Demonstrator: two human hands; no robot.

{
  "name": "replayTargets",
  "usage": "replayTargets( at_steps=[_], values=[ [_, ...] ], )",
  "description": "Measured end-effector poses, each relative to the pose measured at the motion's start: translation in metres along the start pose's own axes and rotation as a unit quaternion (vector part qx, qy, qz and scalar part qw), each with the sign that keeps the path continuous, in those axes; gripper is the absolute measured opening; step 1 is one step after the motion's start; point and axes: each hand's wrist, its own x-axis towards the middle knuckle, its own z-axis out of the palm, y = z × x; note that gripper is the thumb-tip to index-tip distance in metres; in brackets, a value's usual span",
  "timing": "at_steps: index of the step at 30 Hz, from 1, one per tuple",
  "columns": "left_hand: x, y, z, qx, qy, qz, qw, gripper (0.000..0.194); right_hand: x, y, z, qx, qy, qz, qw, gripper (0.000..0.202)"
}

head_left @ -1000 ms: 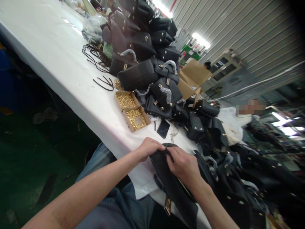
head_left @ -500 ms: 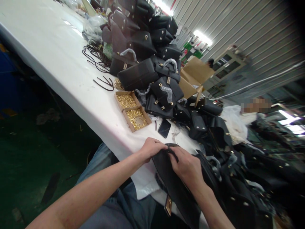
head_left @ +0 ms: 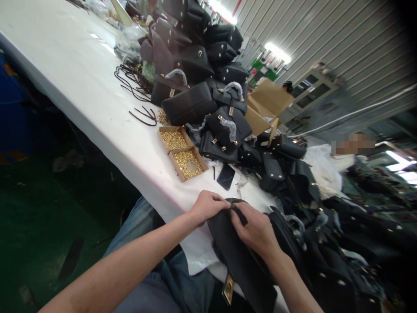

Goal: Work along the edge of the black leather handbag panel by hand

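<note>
Left hand (head_left: 210, 207): thumb and fingertips pinched on the upper end of a black bag (head_left: 237, 265). Right hand (head_left: 256, 226): fingers clamped on the same end, just beside the left. The bag is at the near edge of the table (head_left: 127, 143) (a gold-coloured plate (head_left: 228, 290) shows at its side). Two cardboard trays (head_left: 193, 164) of gold-coloured parts (head_left: 174, 140) and a phone (head_left: 226, 177) lie beyond.

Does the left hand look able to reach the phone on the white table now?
Probably yes: the phone lies just beyond the left hand, with nothing apparent between, though that hand is holding the black piece.
</note>
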Motion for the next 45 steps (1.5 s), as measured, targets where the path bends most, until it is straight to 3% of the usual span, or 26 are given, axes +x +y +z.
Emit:
replayTargets(
  at_steps=[5, 9, 18, 22, 27, 30, 36, 42, 45],
  values=[
    [-0.004, 0.0, 0.0, 0.009, 0.008, 0.033, 0.999, 0.019, 0.003, -0.009, -0.002, 0.066, -0.005, 0.12, 0.991, 0.02],
    [-0.004, -0.005, -0.001, -0.003, 0.008, 0.056, 0.998, 0.02, 0.002, -0.013, 0.001, 0.083, 0.018, 0.155, 0.984, 0.019],
    [-0.011, -0.003, -0.013, 0.125, -0.055, 0.124, 0.983, 0.025, 0.003, -0.001, 0.001, 0.125, -0.018, 0.11, 0.986, 0.016],
    [-0.017, 0.008, -0.008, 0.274, -0.027, 0.188, 0.943, 0.024, 0.004, 0.003, 0.0, 0.133, -0.028, 0.091, 0.987, 0.015],
    [-0.015, 0.018, -0.003, 0.362, 0.001, 0.199, 0.911, 0.024, 0.004, 0.005, -0.004, 0.146, -0.024, 0.078, 0.986, 0.017],
    [-0.013, 0.02, -0.001, 0.386, 0.003, 0.19, 0.903, 0.025, 0.002, 0.005, -0.003, 0.153, -0.007, 0.089, 0.984, 0.018],
    [-0.01, 0.018, 0.003, 0.397, 0.016, 0.178, 0.9, 0.025, -0.004, 0.004, 0.007, 0.234, 0.051, 0.187, 0.953, 0.029],
    [-0.009, 0.017, 0.003, 0.383, 0.017, 0.176, 0.907, 0.025, -0.005, -0.002, 0.007, 0.189, 0.077, 0.167, 0.965, 0.033],
    [-0.006, 0.017, 0.004, 0.378, 0.017, 0.176, 0.909, 0.025, -0.001, -0.004, 0.003, 0.14, 0.072, 0.126, 0.979, 0.024]
  ],
)
